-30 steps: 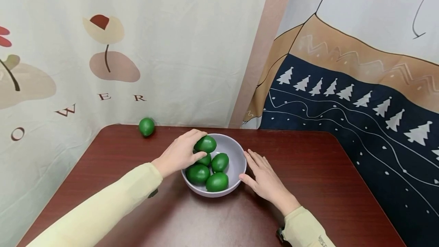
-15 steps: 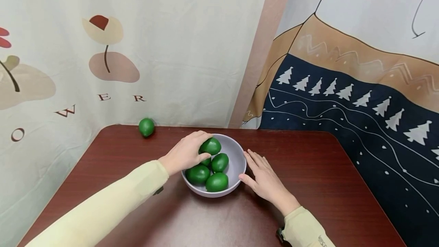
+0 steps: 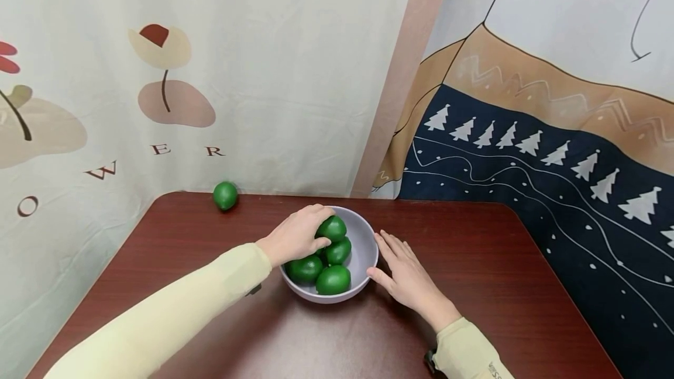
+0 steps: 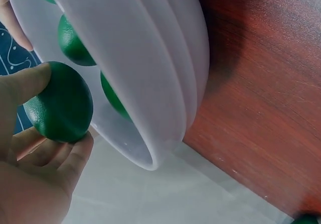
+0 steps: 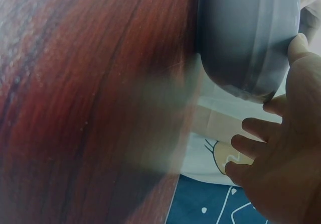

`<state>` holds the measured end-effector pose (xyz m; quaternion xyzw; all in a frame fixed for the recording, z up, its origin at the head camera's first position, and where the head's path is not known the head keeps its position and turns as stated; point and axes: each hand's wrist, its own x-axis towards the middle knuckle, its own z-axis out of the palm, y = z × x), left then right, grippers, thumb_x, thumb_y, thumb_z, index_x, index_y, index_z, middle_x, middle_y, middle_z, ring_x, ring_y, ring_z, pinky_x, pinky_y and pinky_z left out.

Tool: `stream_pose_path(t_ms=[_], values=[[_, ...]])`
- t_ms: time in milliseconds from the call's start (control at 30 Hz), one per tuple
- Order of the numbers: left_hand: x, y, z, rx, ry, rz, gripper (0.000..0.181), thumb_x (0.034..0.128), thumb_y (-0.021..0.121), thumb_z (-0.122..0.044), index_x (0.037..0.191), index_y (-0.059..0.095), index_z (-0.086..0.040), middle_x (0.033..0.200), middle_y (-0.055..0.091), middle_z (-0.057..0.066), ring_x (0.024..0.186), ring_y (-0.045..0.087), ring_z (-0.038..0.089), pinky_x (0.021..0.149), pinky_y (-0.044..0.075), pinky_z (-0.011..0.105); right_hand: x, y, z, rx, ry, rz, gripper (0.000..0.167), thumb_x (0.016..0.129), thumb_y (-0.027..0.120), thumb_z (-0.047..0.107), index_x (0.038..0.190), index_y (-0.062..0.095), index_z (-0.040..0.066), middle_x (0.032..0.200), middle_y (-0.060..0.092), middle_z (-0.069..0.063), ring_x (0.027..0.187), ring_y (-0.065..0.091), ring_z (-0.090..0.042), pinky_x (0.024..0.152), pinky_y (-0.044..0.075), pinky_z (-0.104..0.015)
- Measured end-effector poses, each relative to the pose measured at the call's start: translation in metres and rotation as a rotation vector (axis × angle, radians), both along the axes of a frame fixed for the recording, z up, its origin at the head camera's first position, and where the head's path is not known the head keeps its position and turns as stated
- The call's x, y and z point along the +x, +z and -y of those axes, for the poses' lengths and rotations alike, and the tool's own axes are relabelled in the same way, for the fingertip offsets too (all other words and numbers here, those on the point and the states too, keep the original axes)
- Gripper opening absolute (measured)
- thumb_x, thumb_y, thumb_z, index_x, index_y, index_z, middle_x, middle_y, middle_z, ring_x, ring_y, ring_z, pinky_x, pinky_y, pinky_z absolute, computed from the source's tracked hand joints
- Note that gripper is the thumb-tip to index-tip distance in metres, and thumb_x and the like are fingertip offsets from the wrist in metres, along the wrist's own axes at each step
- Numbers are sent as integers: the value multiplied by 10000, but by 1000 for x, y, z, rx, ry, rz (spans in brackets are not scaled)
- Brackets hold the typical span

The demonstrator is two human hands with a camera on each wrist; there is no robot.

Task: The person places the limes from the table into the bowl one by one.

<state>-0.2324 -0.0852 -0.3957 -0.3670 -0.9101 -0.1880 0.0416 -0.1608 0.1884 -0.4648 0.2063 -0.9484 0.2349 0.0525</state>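
My left hand [image 3: 297,234] pinches a green lime [image 3: 333,228] between thumb and fingers, over the far part of a pale lilac bowl [image 3: 364,244]. In the left wrist view, this lime [image 4: 62,103] sits at the bowl's opening, thumb on one side and fingers on the other. Several more limes lie in the bowl, one of them [image 3: 333,280] at the near side; some are partly hidden by my left hand. My right hand [image 3: 408,276] rests against the bowl's right side with fingers extended. The right wrist view shows its thumb and a fingertip at the bowl's rim [image 5: 296,13].
Another green lime [image 3: 225,196] stands by the back left edge of the dark red wooden table [image 3: 474,250]. Behind the table hang a pale printed curtain [image 3: 295,75] and a navy cloth [image 3: 500,174] with white trees.
My left hand has moved a little to the right and slightly nearer, carrying the lime farther over the bowl. My right hand and the bowl have stayed in place.
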Motion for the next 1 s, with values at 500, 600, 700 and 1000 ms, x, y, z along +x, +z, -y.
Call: stream_pose_path(t_ms=[500,600,700,1000], values=[[-6,-1,-9,-45,9,27,474,889,828,-174,1290,617,-37,1171,613,111,1037,634,253,919,561,421,1,-1,0,-8,-3,11,769,1000,657,408,1605,347,48,1643,334,-216,1509,312,-443,1224,223,-616],[-7,-3,-9,-47,21,19,483,886,831,-173,1296,618,-32,1137,597,111,1001,635,256,892,566,421,0,-1,0,-8,-3,12,769,1000,654,414,1605,348,51,1642,336,-217,1509,313,-442,1224,223,-616],[-9,-4,-9,-56,41,32,495,888,828,-170,1312,615,-29,1117,569,114,979,629,265,868,565,423,0,-1,0,-8,-3,14,769,1000,653,416,1606,348,53,1642,336,-216,1510,312,-441,1225,222,-615],[-14,-6,-15,-111,61,42,480,897,820,-183,1305,624,-22,1112,550,112,1008,613,287,868,561,425,1,-1,0,-9,-1,8,769,997,661,407,1603,352,48,1637,345,-217,1506,319,-442,1221,228,-619]])
